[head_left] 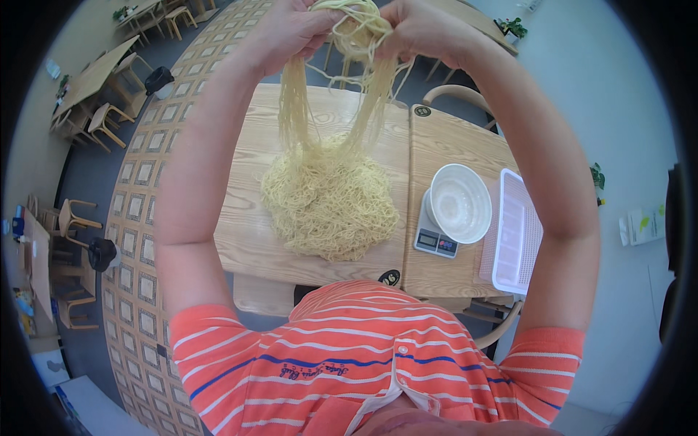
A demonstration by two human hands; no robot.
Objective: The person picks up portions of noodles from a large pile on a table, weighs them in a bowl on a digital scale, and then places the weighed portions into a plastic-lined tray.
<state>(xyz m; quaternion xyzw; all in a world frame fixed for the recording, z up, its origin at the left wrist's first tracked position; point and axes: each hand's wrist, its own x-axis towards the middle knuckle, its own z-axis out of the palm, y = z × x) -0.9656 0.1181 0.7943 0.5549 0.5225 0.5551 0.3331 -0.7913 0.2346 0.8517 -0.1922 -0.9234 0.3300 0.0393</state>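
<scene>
Both my arms are raised over the table, lifting long strands of pale yellow noodles point(331, 196) out of a large loose heap on the wood. My left hand point(302, 29) is closed round one side of the lifted bunch at the top of the view. On the other side, my right hand point(411, 30) grips the same bunch. Between the hands the noodles are gathered in a tangle, and two hanging curtains of strands run down to the pile. Some fingertips are hidden behind the noodles.
Right of the heap, a white bowl point(460, 203) stands on a digital kitchen scale point(436, 241). Beside it is a white perforated plastic basket point(518, 236). Two wooden tables point(243, 218) meet edge to edge. A curved chair back point(458, 91) lies beyond; more tables and stools stand at far left.
</scene>
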